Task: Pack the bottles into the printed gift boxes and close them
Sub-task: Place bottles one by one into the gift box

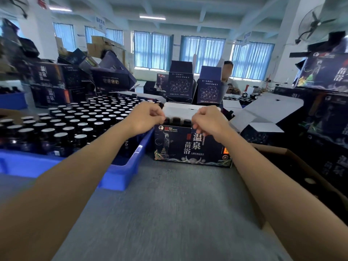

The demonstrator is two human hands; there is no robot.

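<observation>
A dark printed gift box (190, 146) stands open on the grey table, its white lid flap (180, 110) raised behind. Dark bottle tops (176, 120) show inside along its front edge. My left hand (146, 117) is at the box's top left corner with curled fingers pinching the front rim. Over the top right corner, my right hand (208, 119) has its fingers curled on the rim in the same way. A blue crate (120, 176) to the left holds several dark bottles with silver caps (79, 121).
Stacks of printed boxes (49, 83) stand at the back left and right (327, 113). Two open boxes (192, 87) stand upright behind. A brown carton (301, 174) lies at the right. A person (228, 78) sits at the far table.
</observation>
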